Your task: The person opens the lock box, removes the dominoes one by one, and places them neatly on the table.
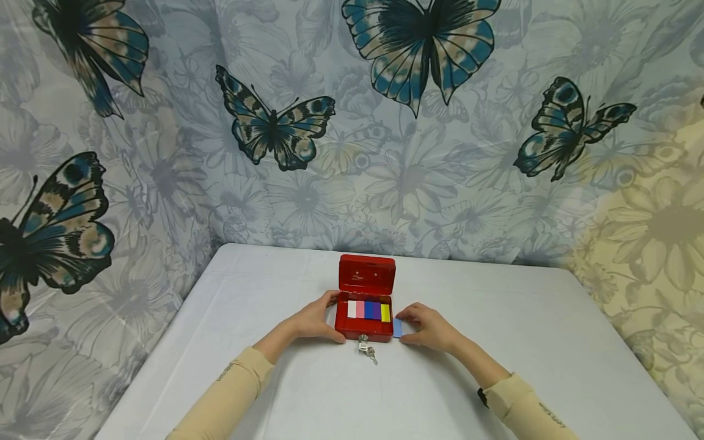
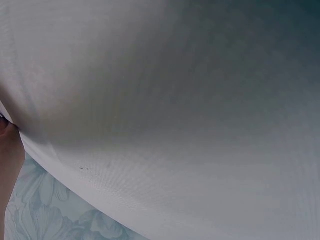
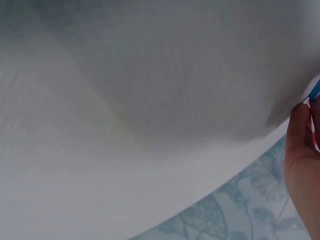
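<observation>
A small red metal cash box (image 1: 363, 333) stands on the table with its lid (image 1: 366, 275) raised. Inside, a row of coloured blocks (image 1: 368, 310) runs from white and pink through blue and purple to yellow. My left hand (image 1: 315, 318) grips the box's left side, thumb at the front corner and fingers towards the back. Just off the box's right side, my right hand (image 1: 431, 329) holds a light blue flat piece (image 1: 398, 328) between thumb and fingers. In the right wrist view, a bit of blue (image 3: 315, 91) shows at the right hand's fingertips (image 3: 300, 112).
A small padlock (image 1: 363, 343) with keys (image 1: 371, 354) is at the box's front. White cloth covers the table (image 1: 484, 305). Behind it hangs a fabric backdrop (image 1: 308, 208) printed with butterflies and flowers. Both wrist views show mostly white cloth.
</observation>
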The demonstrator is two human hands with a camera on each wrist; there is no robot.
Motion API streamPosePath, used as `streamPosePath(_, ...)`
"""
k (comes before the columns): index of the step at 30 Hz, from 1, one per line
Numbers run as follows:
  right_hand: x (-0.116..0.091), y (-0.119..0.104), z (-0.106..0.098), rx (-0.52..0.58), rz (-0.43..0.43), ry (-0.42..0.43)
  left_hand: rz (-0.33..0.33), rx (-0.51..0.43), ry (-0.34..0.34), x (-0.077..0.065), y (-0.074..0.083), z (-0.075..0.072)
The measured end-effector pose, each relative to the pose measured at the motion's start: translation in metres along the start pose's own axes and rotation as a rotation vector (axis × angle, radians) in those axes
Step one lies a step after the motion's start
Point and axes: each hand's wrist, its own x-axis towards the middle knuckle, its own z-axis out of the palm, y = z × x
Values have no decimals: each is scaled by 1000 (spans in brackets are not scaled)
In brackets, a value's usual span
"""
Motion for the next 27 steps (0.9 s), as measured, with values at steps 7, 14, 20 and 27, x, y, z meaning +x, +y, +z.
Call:
streamPosePath(7,0,1,2,0,23,2,-9,-3,-4,0,1,0)
streamPosePath(14,0,1,2,10,39,9,-12,3,-3,0,0,0)
streamPosePath(20,-1,0,2,42,69,4,-3,6,-5,0,0,0)
streamPosePath(27,0,-1,1,58,67,0,4,-18,-1,1,0,0)
